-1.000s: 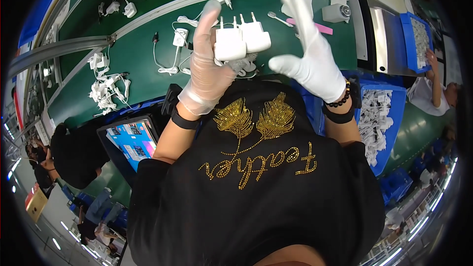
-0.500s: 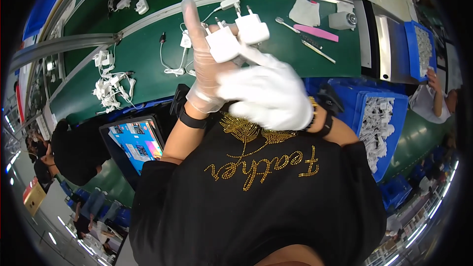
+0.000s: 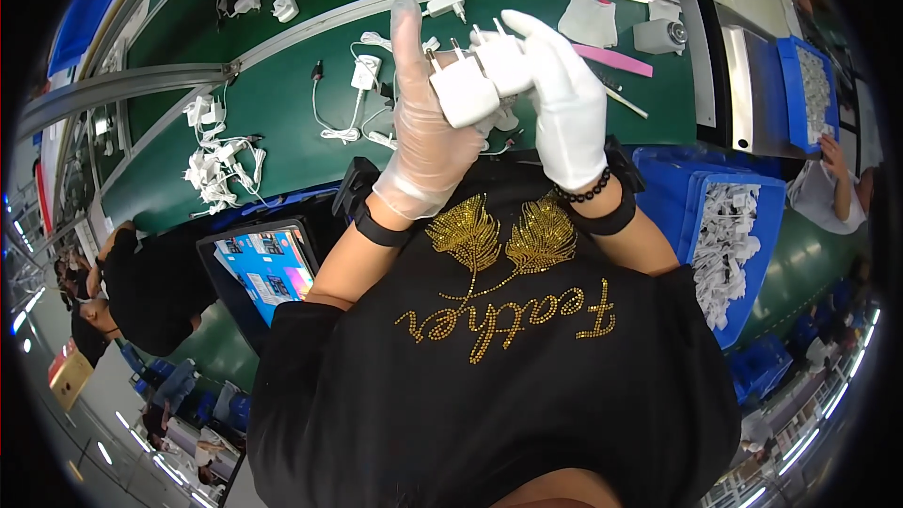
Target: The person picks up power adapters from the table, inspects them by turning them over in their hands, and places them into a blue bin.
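Note:
Two white plug power adapters are held close together above the bench, pins pointing away from me. My left hand, in a clear plastic glove, is closed around the nearer power adapter, its thumb stretched upward. Against the side of the farther power adapter is my right hand, in a white glove, gripping it from the right with the index finger reaching past the pins. Part of a cable bundle shows below the adapters; which adapter it belongs to I cannot tell.
On the green bench lie a white adapter with cable, another adapter and a tangled cable pile. A pink tool, a cloth and a bottle lie right. A blue bin of white parts stands near right.
My right hand has come off its blurred position across my left hand and moved right and up beside the farther adapter. Both adapters have shifted slightly right and nearer.

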Demonstrator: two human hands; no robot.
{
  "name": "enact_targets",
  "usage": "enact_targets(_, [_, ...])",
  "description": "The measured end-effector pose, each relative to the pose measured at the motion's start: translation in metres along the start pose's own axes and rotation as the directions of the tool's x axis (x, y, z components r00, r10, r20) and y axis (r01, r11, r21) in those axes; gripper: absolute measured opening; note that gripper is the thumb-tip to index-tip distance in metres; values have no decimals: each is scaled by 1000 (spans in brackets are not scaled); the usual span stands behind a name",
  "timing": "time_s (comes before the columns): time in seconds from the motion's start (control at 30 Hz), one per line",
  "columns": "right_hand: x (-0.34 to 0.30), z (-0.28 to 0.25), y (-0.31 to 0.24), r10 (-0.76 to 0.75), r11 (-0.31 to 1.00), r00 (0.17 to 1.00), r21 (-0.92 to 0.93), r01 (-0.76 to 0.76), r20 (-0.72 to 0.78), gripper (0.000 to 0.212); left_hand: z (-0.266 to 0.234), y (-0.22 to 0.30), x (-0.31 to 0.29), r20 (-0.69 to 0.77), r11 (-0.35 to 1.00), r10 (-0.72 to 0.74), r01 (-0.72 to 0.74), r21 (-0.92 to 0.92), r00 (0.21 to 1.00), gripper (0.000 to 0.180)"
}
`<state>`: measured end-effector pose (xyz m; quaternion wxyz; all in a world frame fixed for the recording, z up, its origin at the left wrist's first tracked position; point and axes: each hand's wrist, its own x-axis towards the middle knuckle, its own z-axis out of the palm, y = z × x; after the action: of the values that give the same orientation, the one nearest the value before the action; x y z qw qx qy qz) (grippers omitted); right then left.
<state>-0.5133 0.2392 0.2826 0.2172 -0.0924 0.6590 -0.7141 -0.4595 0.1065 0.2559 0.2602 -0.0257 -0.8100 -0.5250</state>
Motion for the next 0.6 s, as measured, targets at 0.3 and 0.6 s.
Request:
enact_targets(0.3, [-5, -11, 12, -127, 986, 982, -93, 141, 137, 32, -6, -15, -11, 130, 970, -66, 95, -225, 989, 84])
enact_targets(0.6, [14, -3, 6, 20, 955, 997, 296, 3, -73, 29, -10, -20, -5, 9, 883, -127, 117, -454, 992, 73])
